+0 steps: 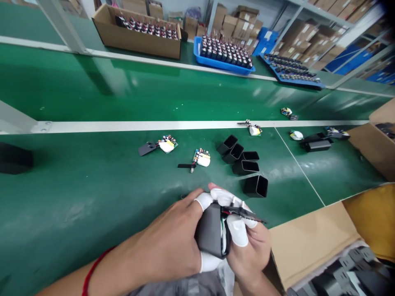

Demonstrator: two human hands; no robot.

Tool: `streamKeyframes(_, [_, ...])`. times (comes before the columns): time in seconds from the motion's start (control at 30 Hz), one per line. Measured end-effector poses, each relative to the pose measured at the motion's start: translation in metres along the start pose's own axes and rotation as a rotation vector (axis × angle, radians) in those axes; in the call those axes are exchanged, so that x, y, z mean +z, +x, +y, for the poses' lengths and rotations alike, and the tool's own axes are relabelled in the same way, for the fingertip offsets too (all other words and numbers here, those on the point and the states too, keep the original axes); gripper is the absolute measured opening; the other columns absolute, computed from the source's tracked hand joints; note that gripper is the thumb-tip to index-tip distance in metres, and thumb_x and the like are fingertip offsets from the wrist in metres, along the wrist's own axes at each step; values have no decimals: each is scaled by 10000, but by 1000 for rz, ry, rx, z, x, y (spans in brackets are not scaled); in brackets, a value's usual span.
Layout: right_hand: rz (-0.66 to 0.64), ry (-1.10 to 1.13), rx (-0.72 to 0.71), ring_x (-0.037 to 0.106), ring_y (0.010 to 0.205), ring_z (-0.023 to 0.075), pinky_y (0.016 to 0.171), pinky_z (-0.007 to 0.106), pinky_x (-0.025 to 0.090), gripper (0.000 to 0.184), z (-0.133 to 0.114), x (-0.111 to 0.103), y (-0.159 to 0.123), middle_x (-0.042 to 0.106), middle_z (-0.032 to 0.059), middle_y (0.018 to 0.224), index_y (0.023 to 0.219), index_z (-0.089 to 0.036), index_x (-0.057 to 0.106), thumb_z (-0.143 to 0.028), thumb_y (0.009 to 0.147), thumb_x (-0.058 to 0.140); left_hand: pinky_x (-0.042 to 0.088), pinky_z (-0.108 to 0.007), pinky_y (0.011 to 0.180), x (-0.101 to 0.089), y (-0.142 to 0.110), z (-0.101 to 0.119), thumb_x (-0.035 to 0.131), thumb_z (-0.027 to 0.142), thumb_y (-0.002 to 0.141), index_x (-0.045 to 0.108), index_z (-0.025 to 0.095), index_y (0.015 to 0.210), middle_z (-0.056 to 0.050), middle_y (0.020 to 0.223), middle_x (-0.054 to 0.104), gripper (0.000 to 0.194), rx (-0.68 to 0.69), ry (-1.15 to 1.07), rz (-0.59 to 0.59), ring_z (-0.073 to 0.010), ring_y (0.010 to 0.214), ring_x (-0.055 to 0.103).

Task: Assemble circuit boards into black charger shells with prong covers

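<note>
Left hand [173, 234], nearest my camera, wraps a black plastic case [208, 232]; right hand [254, 246] pinches its flat end piece [247, 213] — I'd guess light, stiff, slippery: hold the sides, spare the thin wires [226, 212].

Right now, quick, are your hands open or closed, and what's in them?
Left hand: closed, holding the black box.
Right hand: closed, holding the flat black lid by the box's open end.
</note>
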State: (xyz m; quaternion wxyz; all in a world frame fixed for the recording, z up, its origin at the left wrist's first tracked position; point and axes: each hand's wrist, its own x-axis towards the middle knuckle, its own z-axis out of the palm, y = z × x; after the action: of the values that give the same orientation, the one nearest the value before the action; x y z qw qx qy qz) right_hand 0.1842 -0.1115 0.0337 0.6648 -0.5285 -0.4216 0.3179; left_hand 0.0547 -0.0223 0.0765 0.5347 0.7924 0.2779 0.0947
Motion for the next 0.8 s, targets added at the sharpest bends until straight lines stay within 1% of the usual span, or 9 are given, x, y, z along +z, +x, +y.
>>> streamKeyframes(0.17, [81, -14, -16, 714, 1064, 302, 914, 501, 598, 216, -8, 2, -1, 751, 54, 1140, 1094, -298, 745, -256, 947, 593, 540, -334, 850, -1, -4, 0, 729, 225, 667, 582, 212, 1134, -58, 1095, 654, 489, -29, -3, -24, -274, 993, 661])
streamKeyframes(0.27, [200, 19, -63, 739, 1001, 254, 804, 440, 652, 234, -17, -13, 5, 772, -1, 1035, 1100, -384, 711, -319, 985, 518, 544, -341, 820, -1, -8, -8, 754, 318, 709, 591, 214, 1129, -69, 1080, 668, 462, -73, 5, 12, -280, 960, 672])
streamKeyframes(0.33, [236, 46, -17, 735, 1013, 244, 729, 406, 666, 287, -22, -23, 10, 772, -2, 1029, 1087, -410, 700, -402, 1013, 424, 539, -345, 841, 1, -9, -13, 776, 346, 713, 586, 213, 1138, -68, 1073, 669, 484, -50, -17, 71, -276, 965, 672])
streamKeyframes(0.4, [215, 49, 58, 736, 1008, 269, 693, 406, 664, 293, -24, -26, 12, 772, 32, 1029, 1048, -361, 721, -423, 1005, 438, 540, -332, 833, 4, -7, -17, 804, 339, 701, 577, 204, 1117, -61, 1050, 655, 493, 20, -113, 93, -252, 935, 671])
streamKeyframes(0.47, [200, 47, 122, 759, 877, 268, 635, 380, 654, 233, -21, -18, 12, 779, 54, 942, 1001, -290, 738, -365, 984, 518, 540, -330, 851, 8, -3, -20, 825, 304, 697, 556, 203, 1139, -60, 1075, 644, 527, 67, -262, 102, -239, 952, 667])
streamKeyframes(0.57, [212, 53, 175, 743, 679, 201, 553, 284, 620, 196, -18, -1, 13, 762, 24, 783, 963, -258, 732, -321, 983, 548, 515, -354, 954, 16, 1, -22, 824, 240, 721, 513, 236, 1238, -60, 1199, 640, 604, 25, -519, 138, -252, 1102, 642])
streamKeyframes(0.63, [172, 49, 184, 758, 768, 220, 620, 297, 638, 217, -20, 6, 13, 770, 40, 850, 1027, -264, 725, -375, 981, 544, 501, -372, 991, 21, 1, -24, 821, 222, 730, 496, 254, 1274, -53, 1239, 643, 635, -30, -658, 128, -262, 1162, 622])
streamKeyframes(0.7, [64, 56, 174, 745, 960, 284, 749, 384, 650, 348, -26, 7, 14, 762, 89, 1040, 1196, -284, 674, -493, 958, 532, 499, -383, 1000, 23, 0, -27, 817, 212, 741, 484, 265, 1292, -48, 1247, 649, 646, -68, -723, 115, -267, 1177, 617])
streamKeyframes(0.8, [-111, 20, 218, 672, 1149, 319, 870, 462, 620, 512, -35, -6, 15, 674, 102, 1280, 1400, -356, 515, -500, 916, 598, 477, -385, 1037, 23, -1, -29, 813, 177, 748, 490, 279, 1289, -49, 1318, 620, 638, -41, -757, 123, -274, 1231, 589])
